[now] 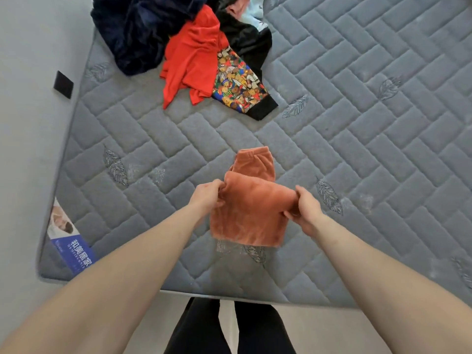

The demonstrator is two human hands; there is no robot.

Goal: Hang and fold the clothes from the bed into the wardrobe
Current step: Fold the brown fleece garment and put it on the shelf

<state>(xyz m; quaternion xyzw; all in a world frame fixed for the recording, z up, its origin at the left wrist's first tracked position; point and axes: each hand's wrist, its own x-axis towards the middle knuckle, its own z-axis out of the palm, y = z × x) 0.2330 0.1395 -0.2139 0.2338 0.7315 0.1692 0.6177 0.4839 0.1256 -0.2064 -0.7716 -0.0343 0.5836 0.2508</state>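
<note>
**Soft, even daylight with wide-angle bending at the edges**

The head view is bright and evenly lit, with no glare. The grey quilted mattress (357, 123) carries only a faint, diffuse shadow just below the folded orange garment (250, 210). Focus is fair at the mattress's middle, slightly soft overall. Toward the frame borders the mattress edges curve and the forearms swell. The dark navy garment (138, 31) at the mattress's far corner loses detail in its folds.
</note>
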